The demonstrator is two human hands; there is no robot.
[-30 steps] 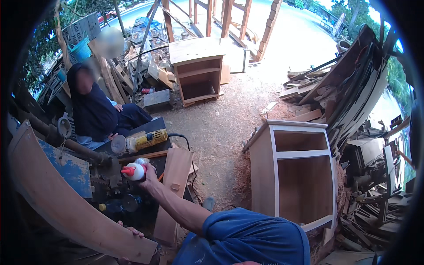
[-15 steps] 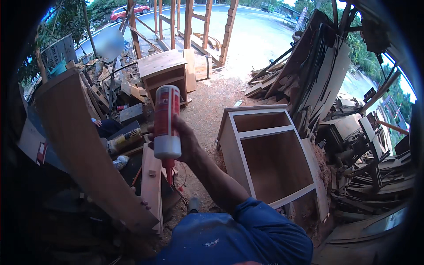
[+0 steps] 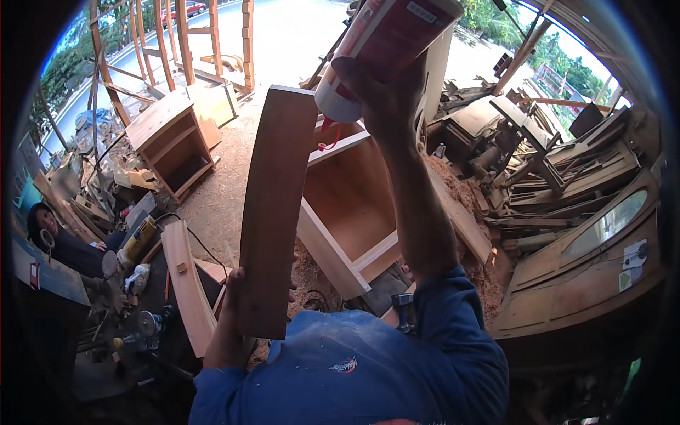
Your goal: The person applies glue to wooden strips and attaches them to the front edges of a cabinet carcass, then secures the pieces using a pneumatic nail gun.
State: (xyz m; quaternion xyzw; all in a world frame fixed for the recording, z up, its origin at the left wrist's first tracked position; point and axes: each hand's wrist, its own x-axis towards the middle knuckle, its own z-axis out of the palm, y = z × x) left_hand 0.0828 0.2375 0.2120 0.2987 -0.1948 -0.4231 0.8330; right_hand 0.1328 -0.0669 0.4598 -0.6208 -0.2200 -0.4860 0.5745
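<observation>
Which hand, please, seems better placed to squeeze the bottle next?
Probably the right hand: it grips the tilted bottle, red nozzle downward, while the left hand holds the wooden board.

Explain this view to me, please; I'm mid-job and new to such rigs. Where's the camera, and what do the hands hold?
There's no machine: these are a person's bare hands, seen by a wide fisheye camera worn on the head, looking down, so straight edges bend. The left hand grips a curved wooden board, held upright. The right hand holds a red-and-white bottle, nozzle down. Behind the board stands an open wooden cabinet. Off left lie a yellow power tool and a pale plank.
</observation>
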